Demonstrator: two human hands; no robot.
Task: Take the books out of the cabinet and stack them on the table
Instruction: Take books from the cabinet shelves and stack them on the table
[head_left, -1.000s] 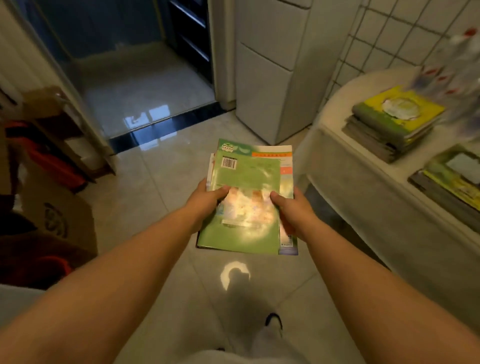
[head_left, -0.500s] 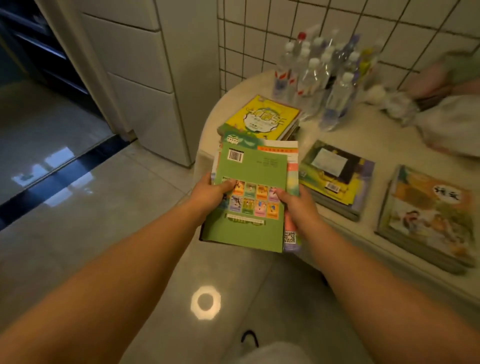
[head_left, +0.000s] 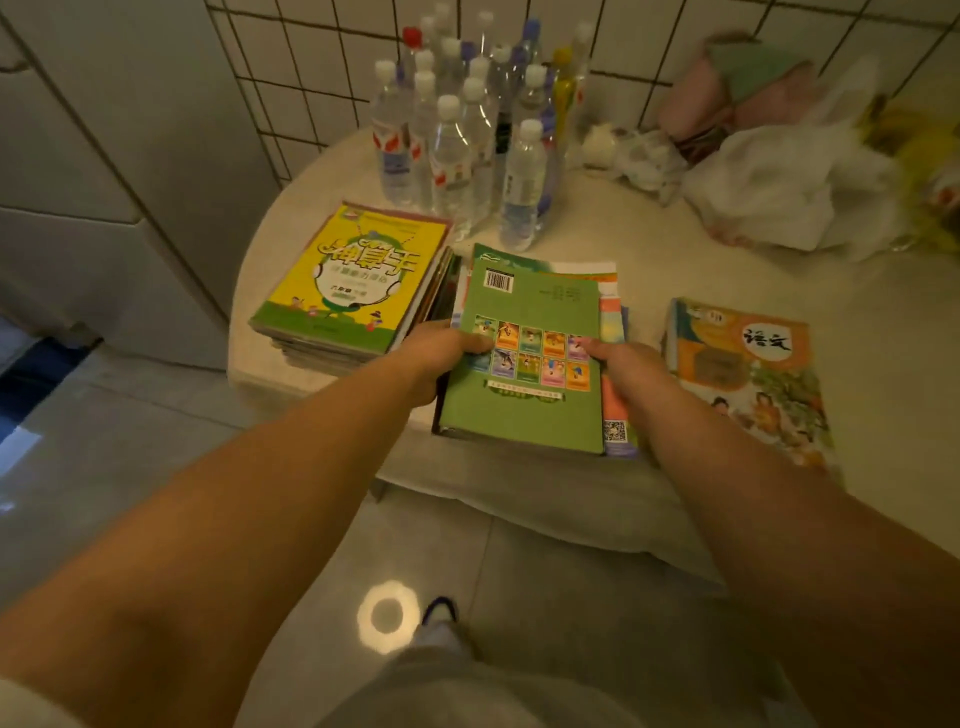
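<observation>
Gripping the green books (head_left: 524, 358) at nine and three o'clock, the left hand (head_left: 441, 353) and right hand (head_left: 626, 366) steadied them for stacking on the bench (head_left: 727, 270).

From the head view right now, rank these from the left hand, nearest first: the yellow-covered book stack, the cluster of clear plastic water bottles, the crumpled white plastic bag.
1. Yellow-covered book stack: just beside the left hand, on the table's left end.
2. Clear plastic water bottles: behind, by the tiled wall.
3. Crumpled white plastic bag: far right, at the back.
</observation>
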